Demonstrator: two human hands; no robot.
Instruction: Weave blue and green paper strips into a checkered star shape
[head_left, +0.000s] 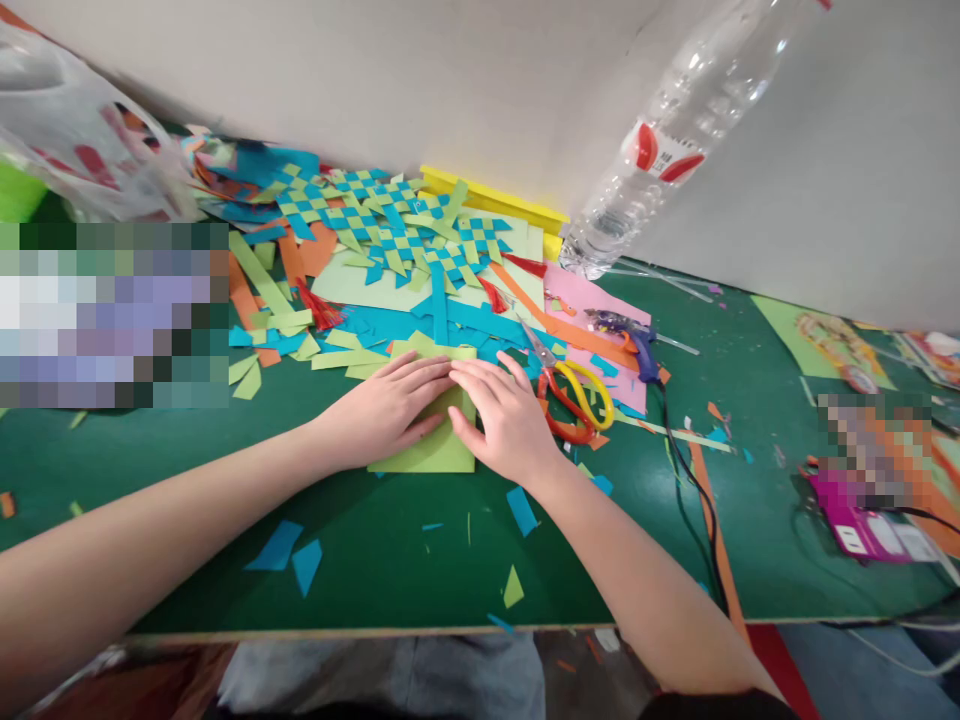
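A light green sheet of paper (442, 455) lies on the green table in front of me, and its straight edges look folded. My left hand (390, 405) rests flat on the sheet's left and upper part, fingers stretched to the right. On its right edge lies my right hand (506, 410), fingers extended and the thumb apart. The fingertips of both hands meet near the top of the sheet. Close to my right hand are scissors (574, 405) with red and yellow handles. Blue and green woven paper pieces (397, 225) are heaped behind the sheet.
A purple glue gun (637, 345) with a black cord lies on pink paper (600, 295). A clear plastic bottle (675, 130) leans at the wall. Red tassels (319, 308) and blue scraps (277, 547) are scattered about. A plastic bag (90, 130) stands at the left, a magenta box (862, 520) at the right.
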